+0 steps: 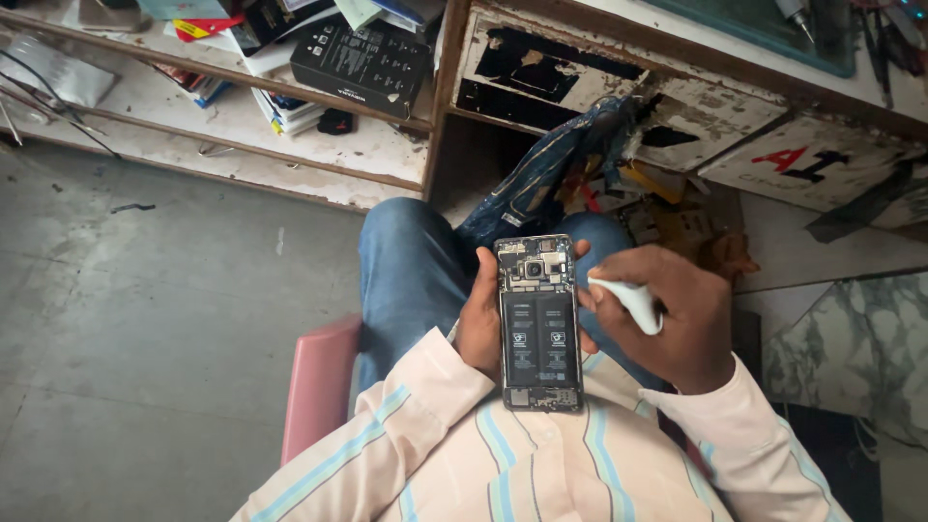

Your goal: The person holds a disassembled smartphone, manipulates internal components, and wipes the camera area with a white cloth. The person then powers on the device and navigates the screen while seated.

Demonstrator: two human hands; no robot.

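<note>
Two hands over the lap: left grip around opened phone, right grip around white tool, blue cloth beyond.

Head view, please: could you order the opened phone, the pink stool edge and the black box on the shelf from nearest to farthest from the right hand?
From the right hand:
1. Opened phone, directly beside it, held by the left hand.
2. Pink stool edge, lower left.
3. Black box, on the shelf, upper left.
</note>
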